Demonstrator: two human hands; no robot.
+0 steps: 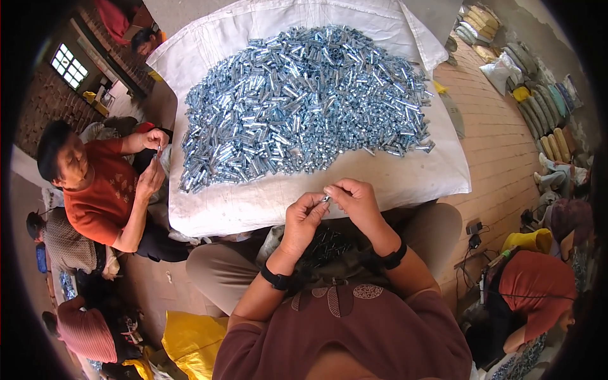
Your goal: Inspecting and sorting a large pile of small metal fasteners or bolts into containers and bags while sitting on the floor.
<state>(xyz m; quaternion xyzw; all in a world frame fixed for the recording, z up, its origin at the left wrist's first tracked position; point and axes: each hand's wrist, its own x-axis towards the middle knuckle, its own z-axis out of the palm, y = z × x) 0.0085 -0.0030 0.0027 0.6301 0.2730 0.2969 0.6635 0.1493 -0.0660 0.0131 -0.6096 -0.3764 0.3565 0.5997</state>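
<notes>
My left hand [304, 218] and my right hand [354, 199] meet just off the near edge of the white cloth-covered table [285, 206]. Thumbs and fingers of both pinch one small shiny metal fitting [326, 198]; its exact shape is mostly covered by my fingertips. Beyond my hands spreads a wide pile of silvery-blue metal sleeves [253, 133], with small nut-like pieces [316, 155] thick along its near middle. Below my hands, a heap of dark slender metal pieces [326, 247] lies in my lap, partly hidden by my forearms.
A co-worker in an orange-red shirt [101, 202] sits close at the table's left. Yellow sacks lie at lower left [193, 342] and right [529, 240]. Black cables [468, 259] trail over the brick floor at right. More people sit behind; filled sacks [538, 107] line the right wall.
</notes>
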